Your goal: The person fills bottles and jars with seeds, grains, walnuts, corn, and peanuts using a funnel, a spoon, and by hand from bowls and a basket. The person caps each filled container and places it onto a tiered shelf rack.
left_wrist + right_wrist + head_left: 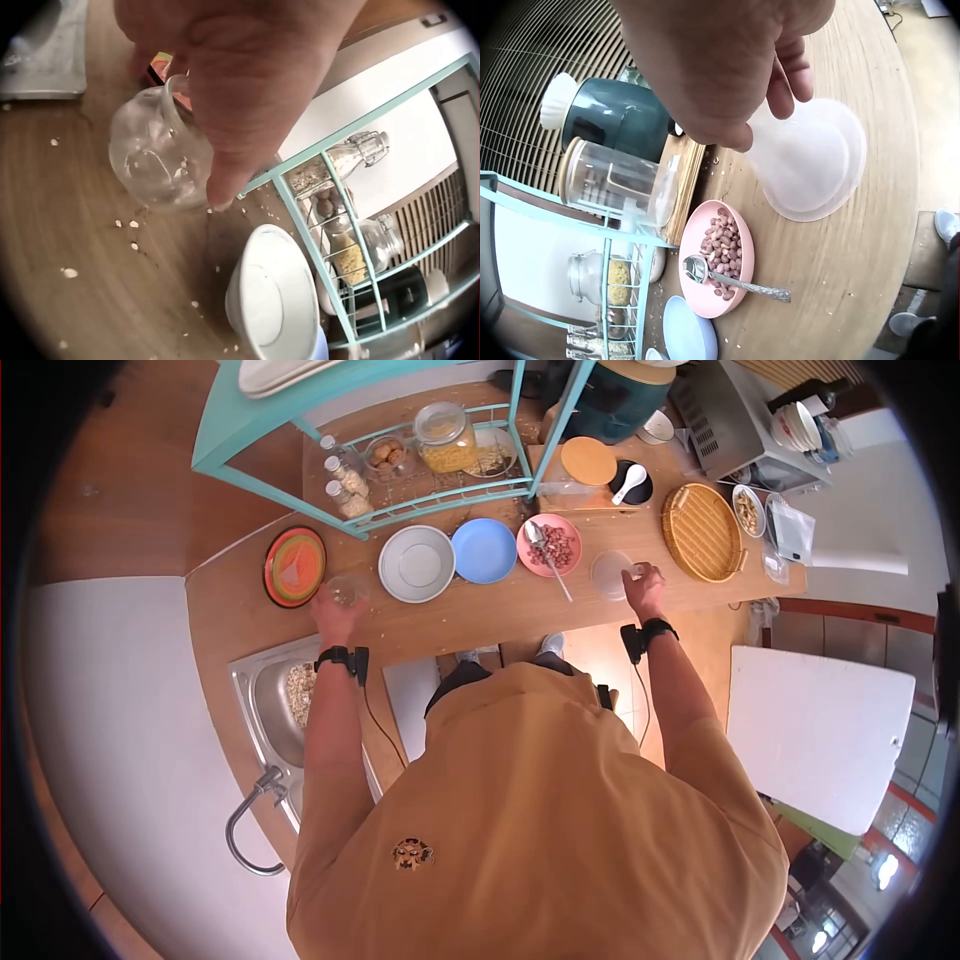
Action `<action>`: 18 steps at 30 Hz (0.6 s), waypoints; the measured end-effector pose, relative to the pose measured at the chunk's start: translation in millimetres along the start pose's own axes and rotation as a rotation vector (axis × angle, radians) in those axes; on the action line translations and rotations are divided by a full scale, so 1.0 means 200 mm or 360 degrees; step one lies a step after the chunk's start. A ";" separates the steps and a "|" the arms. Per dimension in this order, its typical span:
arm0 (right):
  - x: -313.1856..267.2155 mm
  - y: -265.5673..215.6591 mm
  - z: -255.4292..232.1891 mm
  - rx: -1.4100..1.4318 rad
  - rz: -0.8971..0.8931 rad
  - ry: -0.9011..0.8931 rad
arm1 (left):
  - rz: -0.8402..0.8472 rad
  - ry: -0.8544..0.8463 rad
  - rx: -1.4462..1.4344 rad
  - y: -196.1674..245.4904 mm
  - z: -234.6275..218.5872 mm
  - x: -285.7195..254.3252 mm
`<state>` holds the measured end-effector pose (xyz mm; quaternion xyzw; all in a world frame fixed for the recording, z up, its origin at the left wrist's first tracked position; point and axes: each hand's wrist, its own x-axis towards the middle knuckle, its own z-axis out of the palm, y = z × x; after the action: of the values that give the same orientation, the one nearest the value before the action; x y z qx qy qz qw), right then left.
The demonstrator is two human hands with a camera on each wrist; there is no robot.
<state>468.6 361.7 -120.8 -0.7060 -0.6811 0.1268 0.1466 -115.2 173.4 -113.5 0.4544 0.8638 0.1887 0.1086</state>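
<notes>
In the head view my left hand (338,615) grips a small clear glass jar (347,590) beside a stack of colourful plates (295,567). The left wrist view shows the thumb of this hand (247,82) against the glass jar (154,154), its fingers largely hidden. My right hand (648,590) is at the right edge of a translucent plastic bowl (608,576). In the right wrist view that hand (720,67) has thumb and fingers bent at the rim of the plastic bowl (817,161). A pink plate (697,281) beside it holds peanuts (722,251) and a metal spoon (761,289).
A white bowl (415,564) and a blue plate (485,551) stand mid-counter. Behind them is a turquoise rack (440,505) with jars. A wicker tray (702,532) lies at the right, and a sink (270,695) is at the left. Flakes are scattered on the counter (75,202).
</notes>
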 end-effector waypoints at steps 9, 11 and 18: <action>-0.24 -0.05 -0.10 0.0298 0.0232 0.0343 | 0.0054 0.0090 -0.0025 0.00 -0.01 -0.01; -0.32 -0.09 0.00 0.0410 0.0060 0.0092 | 0.0022 0.0061 -0.0084 0.05 -0.05 -0.07; -0.29 -0.25 0.35 0.0689 0.0416 -0.0581 | 0.0086 -0.0017 0.0140 0.18 -0.14 -0.40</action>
<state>392.5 308.3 -167.7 -0.7055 -0.5568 0.4114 0.1514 -53.3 119.3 -71.8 0.4830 0.8580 0.1510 0.0881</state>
